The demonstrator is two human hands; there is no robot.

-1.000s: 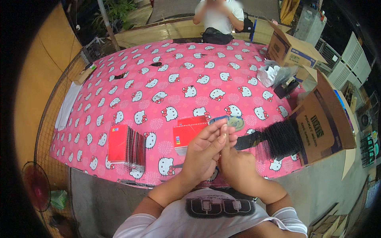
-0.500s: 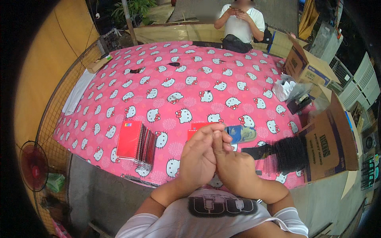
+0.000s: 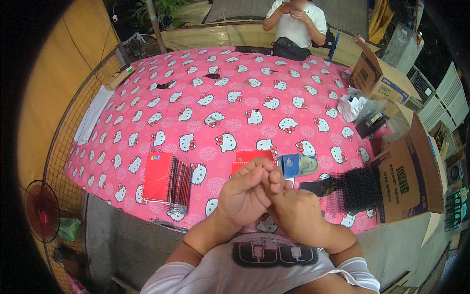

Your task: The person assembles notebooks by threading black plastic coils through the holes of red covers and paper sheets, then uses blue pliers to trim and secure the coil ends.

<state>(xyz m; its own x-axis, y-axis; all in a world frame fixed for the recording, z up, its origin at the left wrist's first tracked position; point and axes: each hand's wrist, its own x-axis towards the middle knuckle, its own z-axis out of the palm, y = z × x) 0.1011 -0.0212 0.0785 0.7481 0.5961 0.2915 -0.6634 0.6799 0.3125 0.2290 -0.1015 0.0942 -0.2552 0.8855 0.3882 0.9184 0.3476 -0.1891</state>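
My left hand (image 3: 245, 191) and my right hand (image 3: 299, 209) are pressed together in front of my chest, over the near edge of the table. The left fingers are curled, palm turned inward, and meet the right fingers at the tips. My right hand is closed against them, its back facing up. Whatever may lie between the fingers is hidden. Just beyond the hands, red spiral notebooks (image 3: 252, 156) are partly covered by them. A blue and yellowish cloth-like item (image 3: 298, 165) lies beside these. To the left stands a stack of red spiral notebooks (image 3: 159, 177).
A pink patterned cloth (image 3: 215, 117) covers the table. Black spiral binding coils (image 3: 360, 190) lie at right by an open cardboard box (image 3: 409, 171). Another carton (image 3: 379, 81) and plastic bags (image 3: 351, 105) are farther back. Across the table is a person in white (image 3: 293, 29).
My hands have stayed together and shifted slightly; the left fingers and thumb are more bent now. The view has tilted a little. The notebooks and coils have not moved.
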